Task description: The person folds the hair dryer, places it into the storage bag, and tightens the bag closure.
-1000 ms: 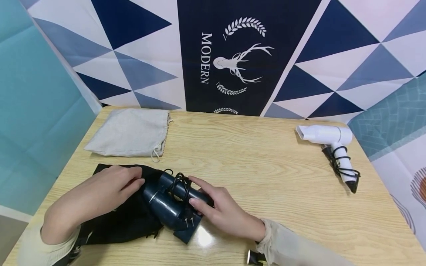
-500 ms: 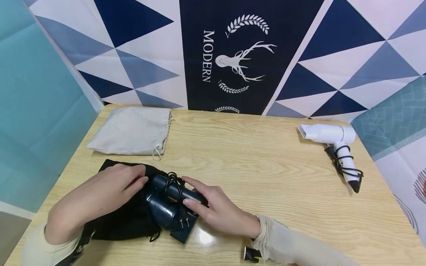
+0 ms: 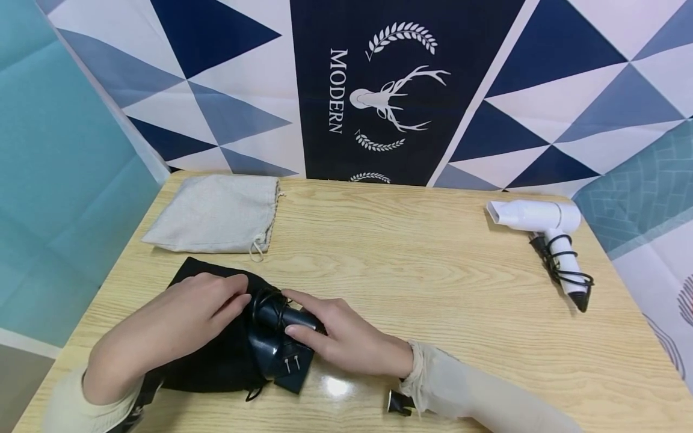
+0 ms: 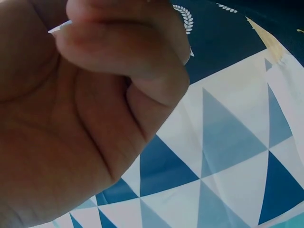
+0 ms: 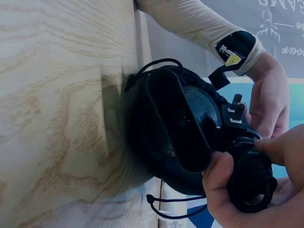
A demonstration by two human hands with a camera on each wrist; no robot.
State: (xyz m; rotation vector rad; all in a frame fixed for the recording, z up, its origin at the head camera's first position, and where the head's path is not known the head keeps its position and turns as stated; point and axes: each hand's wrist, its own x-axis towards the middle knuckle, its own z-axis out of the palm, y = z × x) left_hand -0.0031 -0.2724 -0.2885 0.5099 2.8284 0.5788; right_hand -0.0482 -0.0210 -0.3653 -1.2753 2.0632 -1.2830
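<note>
Near the front left of the table [image 3: 411, 264], a dark hair dryer [image 3: 267, 355] sits partly inside the mouth of a black bag [image 3: 216, 367], its nozzle [image 3: 295, 377] and handle [image 3: 300, 320] outside and towards the right. Of the 2 hands, the right hand [image 3: 343, 337] grips the handle, thumb on the near side and a finger along the far side; holding it by the end farthest from the bag probably leaves the cloth edge free to pass over the body. The left hand [image 3: 203, 304] is at the bag's mouth with fingers curled, and it appears to pinch the rim, likely to spread the opening and stop the cloth from sliding away; the exact contact is hidden. A black cord [image 3: 266, 294] is wound round the handle, presumably so it travels with the dryer, and the plug [image 3: 292, 363] lies against the body with 2 prongs showing. Loops of drawstring [image 5: 173, 216] hang at the bag's mouth in the right wrist view. Farther back on the left lies a grey bag [image 3: 219, 213], flat, with its drawstring end facing right. Over by the right edge, a white hair dryer [image 3: 533, 216] rests on its side, nozzle pointing left, cord wrapped round its handle, perhaps for tidiness.
</note>
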